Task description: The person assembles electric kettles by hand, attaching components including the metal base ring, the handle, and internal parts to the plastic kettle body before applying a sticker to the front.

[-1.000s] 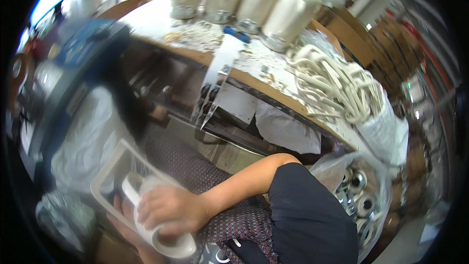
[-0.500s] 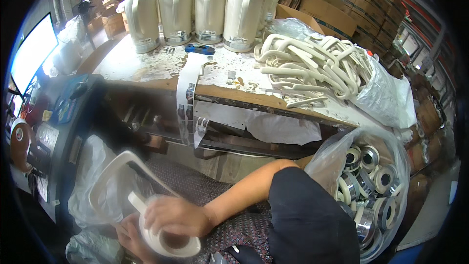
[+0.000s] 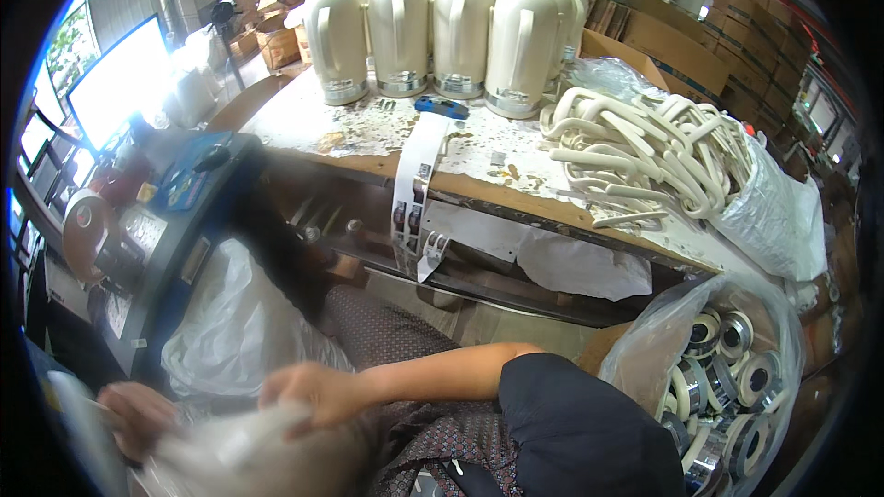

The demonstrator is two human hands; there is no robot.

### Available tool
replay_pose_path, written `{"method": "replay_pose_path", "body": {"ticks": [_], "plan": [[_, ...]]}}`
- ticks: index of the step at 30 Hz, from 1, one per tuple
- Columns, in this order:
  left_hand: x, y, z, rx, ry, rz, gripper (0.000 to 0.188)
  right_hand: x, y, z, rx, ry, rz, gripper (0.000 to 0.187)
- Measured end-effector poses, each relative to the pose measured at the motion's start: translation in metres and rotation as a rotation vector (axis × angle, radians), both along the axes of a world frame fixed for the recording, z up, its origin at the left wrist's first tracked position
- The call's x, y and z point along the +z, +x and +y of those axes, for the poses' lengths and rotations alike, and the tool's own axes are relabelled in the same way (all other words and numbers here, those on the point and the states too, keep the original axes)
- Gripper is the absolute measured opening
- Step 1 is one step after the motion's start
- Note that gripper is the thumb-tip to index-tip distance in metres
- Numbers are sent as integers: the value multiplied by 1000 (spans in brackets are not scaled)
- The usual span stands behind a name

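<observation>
My left hand (image 3: 138,416) is at the lower left with its fingers curled, closed on a pale part that is blurred and partly cut off by the dark rim. To its right, my right hand (image 3: 308,394) is over a whitish, motion-smeared shape (image 3: 230,451) near my lap. Blur hides whether its fingers grip that shape, and I cannot make out what the shape is. A crumpled clear plastic bag (image 3: 235,331) lies just beyond both hands.
Several cream vacuum flasks (image 3: 398,32) stand on the worn white table (image 3: 304,129). A blue cutter (image 3: 440,108), a label strip (image 3: 416,175) and a heap of cream handles (image 3: 645,152) lie there too. At right, a bag (image 3: 626,350) holds ring-shaped collars (image 3: 723,382). A bright screen (image 3: 120,83) stands left.
Both hands have moved left in the picture. The long cream handle and the cream spouted collar seen clearly before now no longer show distinctly. The view has turned left.
</observation>
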State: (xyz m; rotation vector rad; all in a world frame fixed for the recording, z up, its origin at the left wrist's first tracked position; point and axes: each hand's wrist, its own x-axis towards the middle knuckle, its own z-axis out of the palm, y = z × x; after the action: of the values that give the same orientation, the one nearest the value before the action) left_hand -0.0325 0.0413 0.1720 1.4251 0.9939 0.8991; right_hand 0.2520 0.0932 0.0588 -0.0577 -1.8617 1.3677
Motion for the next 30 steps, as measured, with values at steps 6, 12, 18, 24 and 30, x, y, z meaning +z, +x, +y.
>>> {"method": "replay_pose_path", "body": {"ticks": [6,12,18,24,30], "plan": [[-148,28,38,215,-300,238,25,19,103,51,-401,-629,245,28],[-278,108,4,18,-354,-83,16,90,248,108,-1034,-357,382,28],[-392,75,33,165,-153,491,23,50,367,252,-1946,130,168,35],[-362,87,23,-11,-208,686,26,45,425,312,-2280,50,-60,43],[-328,107,36,-78,-215,732,34,19,425,318,-2153,58,-260,78]]}}
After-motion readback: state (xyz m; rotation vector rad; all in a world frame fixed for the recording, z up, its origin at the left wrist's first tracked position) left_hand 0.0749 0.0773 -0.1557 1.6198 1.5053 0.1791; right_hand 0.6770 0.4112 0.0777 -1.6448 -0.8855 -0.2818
